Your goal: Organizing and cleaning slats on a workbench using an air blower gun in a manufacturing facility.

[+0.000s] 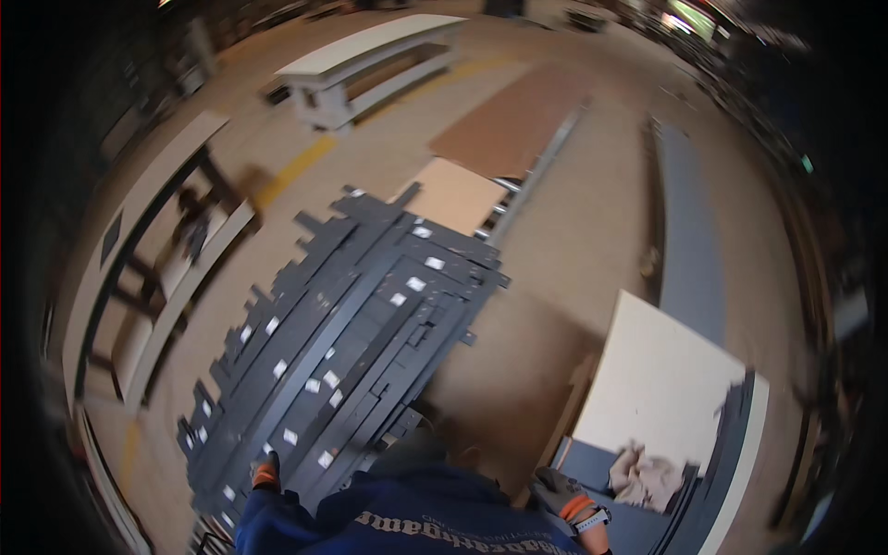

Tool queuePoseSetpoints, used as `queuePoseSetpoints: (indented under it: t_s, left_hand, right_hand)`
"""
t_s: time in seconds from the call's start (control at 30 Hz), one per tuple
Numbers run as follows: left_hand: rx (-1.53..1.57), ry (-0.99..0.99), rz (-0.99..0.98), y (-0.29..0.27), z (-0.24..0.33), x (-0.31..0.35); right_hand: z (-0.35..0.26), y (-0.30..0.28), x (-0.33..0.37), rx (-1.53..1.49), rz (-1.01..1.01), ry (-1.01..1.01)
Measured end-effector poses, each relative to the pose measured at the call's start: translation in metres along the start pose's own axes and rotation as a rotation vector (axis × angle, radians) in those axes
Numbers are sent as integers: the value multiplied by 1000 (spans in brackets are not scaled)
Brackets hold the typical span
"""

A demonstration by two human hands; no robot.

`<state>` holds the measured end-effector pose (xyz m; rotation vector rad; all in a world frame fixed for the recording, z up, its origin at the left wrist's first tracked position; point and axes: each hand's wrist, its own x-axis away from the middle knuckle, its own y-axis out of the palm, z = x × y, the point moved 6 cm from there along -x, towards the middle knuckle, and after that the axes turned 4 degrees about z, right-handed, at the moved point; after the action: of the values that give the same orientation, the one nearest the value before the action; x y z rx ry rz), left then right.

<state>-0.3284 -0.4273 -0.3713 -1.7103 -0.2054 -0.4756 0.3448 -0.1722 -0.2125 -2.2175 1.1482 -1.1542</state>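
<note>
Dark strips (342, 319) piled ahead of and beside the left hand (265, 472); its grip cannot be told. Right hand (553, 490) beside the cloth (641, 474); grip likewise unclear. Strips judged stiff, awkwardly long; best held mid-length by both edges.

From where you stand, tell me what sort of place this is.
Probably a workshop or small factory: there's a big stack of dark boards, what looks like a roller track with brown sheets on it, and a yellow line along the floor.
</note>
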Motion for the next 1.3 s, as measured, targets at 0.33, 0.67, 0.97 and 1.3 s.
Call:
queuePoseSetpoints:
  t_s: [0.33,0.67,0.97,1.3]
  left_hand:
    - [807,-214,-664,112,-117,121]
    - [1639,-790,-184,5,-178,233]
    - [882,-578,-190,-68,-230,334]
    - [1544,-630,-57,1,-332,311]
  right_hand:
    - [-222,-17,-163,358,-218,-386]
    - [-295,65,-236,714,-586,-696]
    - [-369,113,-270,981,-670,-924]
    - [-381,193,-204,996,-607,-943]
